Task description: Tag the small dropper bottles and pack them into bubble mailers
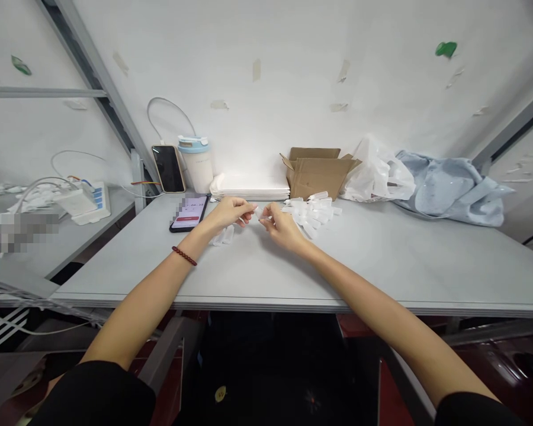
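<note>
Over the middle of the table, my left hand [235, 213] and my right hand [282, 228] face each other with fingertips pinched. Between them is a small translucent white plastic piece [258, 212], touched from both sides; its exact shape is too small to tell. Just right of my right hand lies a loose pile of similar translucent pieces [315, 212], narrow and tube-like. Below my left hand, a few more such pieces [223, 236] rest on the table, partly covered by the hand.
Behind my hands stand a stack of white sheets [251, 187], an open cardboard box [315, 176] and a white plastic bag [377, 171]. A blue-grey cloth [453, 186] lies right. At left are a lit phone [190, 213], a dark phone [169, 168] and a tumbler [196, 165].
</note>
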A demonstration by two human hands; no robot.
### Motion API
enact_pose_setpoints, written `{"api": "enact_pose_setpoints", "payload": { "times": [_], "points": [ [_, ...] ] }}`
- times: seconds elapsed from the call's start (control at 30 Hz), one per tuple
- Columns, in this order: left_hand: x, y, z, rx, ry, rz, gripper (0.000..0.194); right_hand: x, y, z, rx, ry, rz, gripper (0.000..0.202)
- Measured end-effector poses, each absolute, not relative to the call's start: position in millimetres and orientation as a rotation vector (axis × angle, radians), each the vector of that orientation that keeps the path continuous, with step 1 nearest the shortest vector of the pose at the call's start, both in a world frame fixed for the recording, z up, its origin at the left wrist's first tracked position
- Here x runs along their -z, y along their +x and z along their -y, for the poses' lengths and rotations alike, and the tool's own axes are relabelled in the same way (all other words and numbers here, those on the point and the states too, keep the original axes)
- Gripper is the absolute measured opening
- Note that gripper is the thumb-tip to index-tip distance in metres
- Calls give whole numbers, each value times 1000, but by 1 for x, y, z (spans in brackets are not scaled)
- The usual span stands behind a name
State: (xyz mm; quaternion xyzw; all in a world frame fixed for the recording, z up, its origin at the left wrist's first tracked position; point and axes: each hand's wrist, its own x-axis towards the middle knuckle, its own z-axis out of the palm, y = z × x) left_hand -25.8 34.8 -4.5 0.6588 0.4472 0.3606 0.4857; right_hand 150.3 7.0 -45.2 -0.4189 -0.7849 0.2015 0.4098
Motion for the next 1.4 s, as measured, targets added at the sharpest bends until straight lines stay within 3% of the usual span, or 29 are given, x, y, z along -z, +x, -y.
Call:
{"api": "enact_pose_setpoints", "payload": {
  "times": [0.13, 0.47, 0.67, 0.9, 1.1, 1.4],
  "points": [
    [7, -24, -37, -893, 1665, -1154, 29, 45, 150, -7, -595, -1079, 1927, 11],
    [6, -24, -38, -890, 1717, -994, 20, 38, 150, -11, -1279, -917, 1509, 20],
    [2, -25, -35, -863, 1620, -998, 22, 34, 148, -7, -1299, -926, 1480, 19],
    [5, -27, -36, -888, 1620, -910, 38, 31, 148, -3, -1311, -893, 1490, 23],
    [6, -31, -39, -892, 1527, -754, 30, 29, 150, -1, -1460, -854, 1364, 28],
    [2, -34, -39, -944, 1468, -786, 35, 25, 152, -1, -1586, -826, 1264, 33]
  ]
}}
